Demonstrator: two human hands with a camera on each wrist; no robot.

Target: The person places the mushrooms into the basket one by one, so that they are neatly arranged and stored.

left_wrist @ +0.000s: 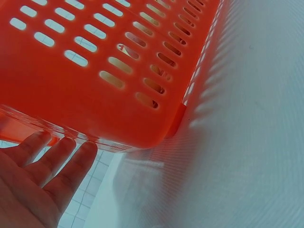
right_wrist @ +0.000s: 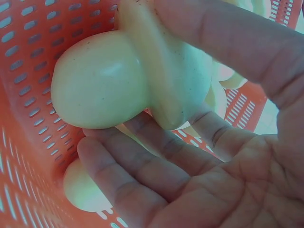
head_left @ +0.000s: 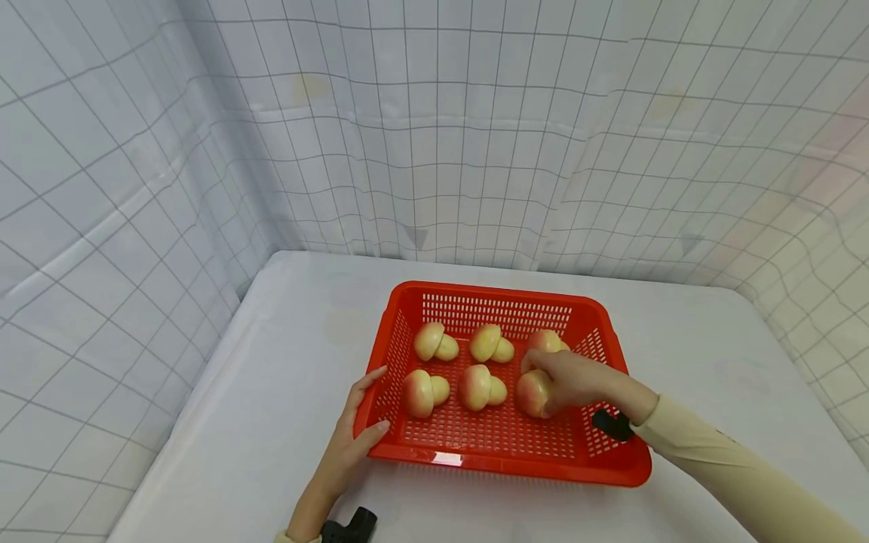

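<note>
A red plastic basket with slotted walls holds several mushrooms in two rows, with rounded yellow caps blushed red and pale stubby stems. At its front right, my right hand grips a mushroom by the cap. In the right wrist view the thumb lies over the cap of this mushroom, with the fingers beneath it and the stem sticking out. Behind the hand, another mushroom is partly hidden. My left hand rests at the basket's left front corner, fingers extended and fingertips at the rim.
The basket stands on a white-covered table. White curtains with a dark grid hang behind and along both sides. Left of the held mushroom lie a front mushroom and a rear one. Dark devices are strapped at both wrists.
</note>
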